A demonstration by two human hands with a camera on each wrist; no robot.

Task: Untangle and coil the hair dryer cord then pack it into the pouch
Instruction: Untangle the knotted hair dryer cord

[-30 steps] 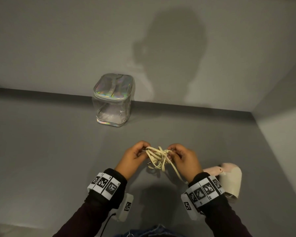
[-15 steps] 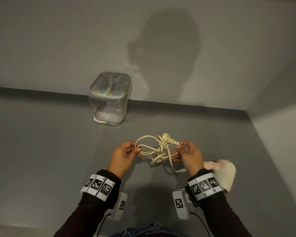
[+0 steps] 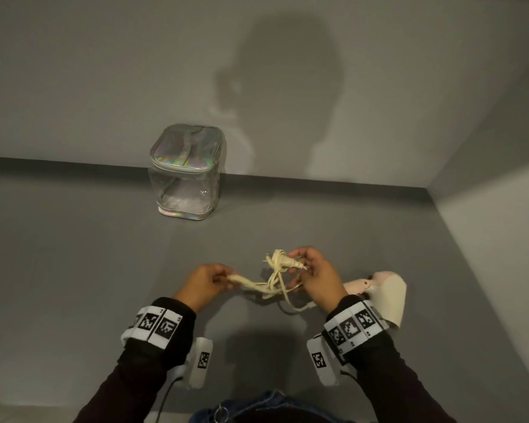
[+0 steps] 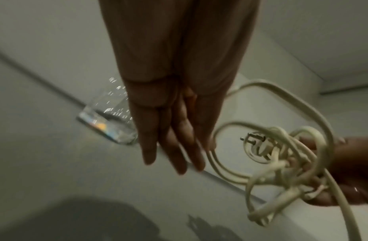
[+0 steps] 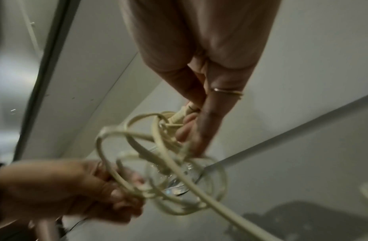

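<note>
cord (image 3: 272,280): cream, light, limp but springy; tangled, held above tabletop near front edge, between both hands
left hand (image 3: 200,285): curled, pinching loops at knot's left side
right hand (image 3: 316,277): curled round plug end (image 3: 290,263) (prongs visible in left wrist view)
grip advice: take plug body, not prongs; thin flex likely to slip
hair dryer (image 3: 385,296): lying by right edge
pouch (image 3: 185,172): zipped, at back edge

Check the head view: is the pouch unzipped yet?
No, the pouch stands with its iridescent lid down and the zipper line shut all round, away from both hands.
</note>
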